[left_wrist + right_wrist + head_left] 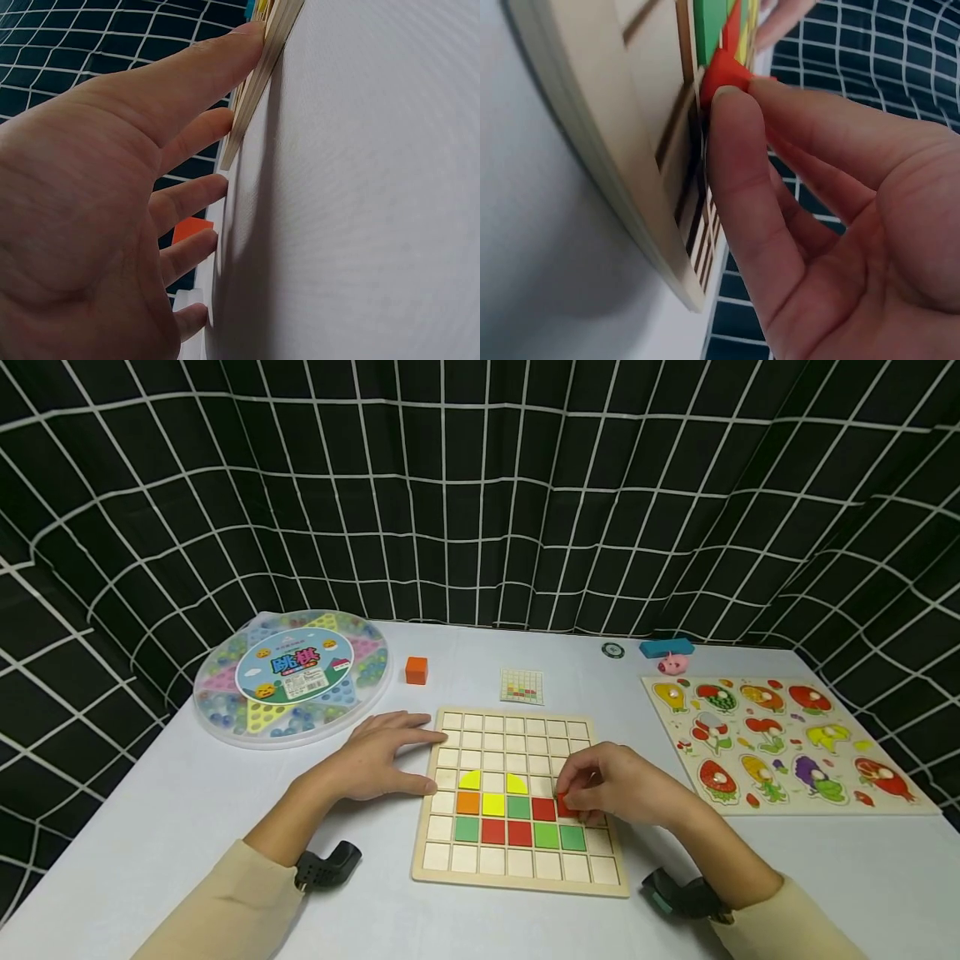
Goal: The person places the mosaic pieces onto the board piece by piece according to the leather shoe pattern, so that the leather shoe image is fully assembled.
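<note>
A wooden grid board [517, 886] lies flat on the white table, with coloured tiles in two rows of its cells and two yellow curved tiles [470, 780] above. My right hand [630, 787] pinches a red tile [726, 71] between thumb and finger at the right end of the upper full row, beside another red tile [543, 810]. In the right wrist view that tile is tilted against the board. At the board's left edge my left hand [375, 762] spreads its straight fingers; the left wrist view has its thumb [217, 64] touching the wooden rim.
Behind the board lies a small pattern card [522, 687], with an orange cube [416, 671] to its left. A round box of marbles [367, 710] occupies the left. On the right are a fruit puzzle board [750, 806], a pink pig figure [673, 664], a blue block [666, 647] and a round token [612, 650].
</note>
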A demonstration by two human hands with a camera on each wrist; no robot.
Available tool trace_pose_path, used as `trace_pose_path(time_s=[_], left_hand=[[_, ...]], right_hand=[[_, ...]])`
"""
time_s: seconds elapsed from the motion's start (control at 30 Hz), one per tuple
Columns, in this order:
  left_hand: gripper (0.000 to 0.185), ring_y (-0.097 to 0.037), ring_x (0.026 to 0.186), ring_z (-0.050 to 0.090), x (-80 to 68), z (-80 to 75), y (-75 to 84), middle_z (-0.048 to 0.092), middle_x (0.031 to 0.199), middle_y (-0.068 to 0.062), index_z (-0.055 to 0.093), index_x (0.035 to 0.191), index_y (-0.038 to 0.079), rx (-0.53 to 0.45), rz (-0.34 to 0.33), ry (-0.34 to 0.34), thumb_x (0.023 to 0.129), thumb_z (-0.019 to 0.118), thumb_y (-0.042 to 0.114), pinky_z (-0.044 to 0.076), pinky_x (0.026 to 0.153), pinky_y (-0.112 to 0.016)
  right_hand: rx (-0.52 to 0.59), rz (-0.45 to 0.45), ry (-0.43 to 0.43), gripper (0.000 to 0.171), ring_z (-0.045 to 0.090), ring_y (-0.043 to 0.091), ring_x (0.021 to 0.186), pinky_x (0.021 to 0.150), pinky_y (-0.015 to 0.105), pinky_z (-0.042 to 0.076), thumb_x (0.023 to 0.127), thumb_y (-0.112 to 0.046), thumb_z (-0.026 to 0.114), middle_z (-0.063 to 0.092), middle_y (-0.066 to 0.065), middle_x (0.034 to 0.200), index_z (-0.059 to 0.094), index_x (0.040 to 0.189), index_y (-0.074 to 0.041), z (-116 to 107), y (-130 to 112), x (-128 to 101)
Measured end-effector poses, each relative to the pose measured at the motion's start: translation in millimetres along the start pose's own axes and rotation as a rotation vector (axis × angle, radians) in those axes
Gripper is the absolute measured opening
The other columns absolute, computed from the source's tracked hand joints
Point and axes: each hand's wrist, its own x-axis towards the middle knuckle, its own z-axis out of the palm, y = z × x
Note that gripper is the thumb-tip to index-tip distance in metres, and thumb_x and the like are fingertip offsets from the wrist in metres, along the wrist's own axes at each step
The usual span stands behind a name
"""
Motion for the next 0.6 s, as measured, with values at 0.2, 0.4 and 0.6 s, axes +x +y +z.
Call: trace_pose_path(time_s=[0.2,0.4,0.6], left_hand=[[0.067,-0.040,0.154,0.029,0.6,-0.4,0.6,0.045,0.162,-0.009,0.064,0.143,0.028,0.000,-0.002,-0.001,0.082,0.083,0.049,0.018,0.125,-0.064],[0.067,-0.040,0.154,0.029,0.7,-0.3,0.4,0.045,0.162,-0.009,0.064,0.142,0.028,0.003,-0.009,0.002,0.082,0.083,0.050,0.018,0.125,-0.065],[0.068,-0.040,0.154,0.029,0.0,0.6,-1.1,0.045,0.162,-0.008,0.064,0.142,0.029,0.006,-0.012,0.006,0.081,0.083,0.051,0.018,0.125,-0.065]], right_hand=[[-0.079,0.066,0.046,0.004,0.063,0.016,0.062,0.060,0.031,0.059,0.089,-0.003,0.078,0.068,0.004,0.082,0.075,0.088,-0.006,6.3,-5.1,0.0],[-0.132,0.053,0.075,0.008,0.062,0.016,0.060,0.057,0.031,0.058,0.088,-0.002,0.077,0.065,0.003,0.077,0.075,0.086,-0.010,9.6,-6.7,-1.1],[-0.149,0.013,0.070,0.005,0.060,0.016,0.061,0.056,0.030,0.057,0.090,-0.006,0.077,0.064,0.001,0.075,0.075,0.089,-0.011,8.3,-3.8,-2.4]])
